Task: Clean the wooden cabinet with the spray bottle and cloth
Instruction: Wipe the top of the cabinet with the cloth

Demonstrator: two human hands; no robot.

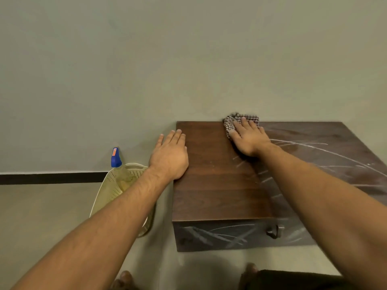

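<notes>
Along the far left, a black skirting strip point(52, 178) ran where the grey-green wall met the floor. Next to it stood a cream perforated plastic basket point(109, 187) on the floor, with the blue-headed spray bottle point(115, 158) rising above its back rim, close to the wall; the bottle's lower body showed only dimly through the basket. Just right of the basket, the left hand point(169, 155) lay palm down on the left edge of the dark brown wooden cabinet point(217, 185), its grip spread flat with fingers straight and together, holding nothing. Farther right, at the back edge of the cabinet top against the wall, the brown-and-white checked cloth point(230, 123) lay bunched under the right hand point(250, 140), whose grip was flattened on it, fingers straight and pressing down. Pale streaks point(314, 147) crossed the top to the right of that hand, while the left part looked dark and even. More streaks marked the cabinet's front face, beside a small dark knob point(274, 231).
</notes>
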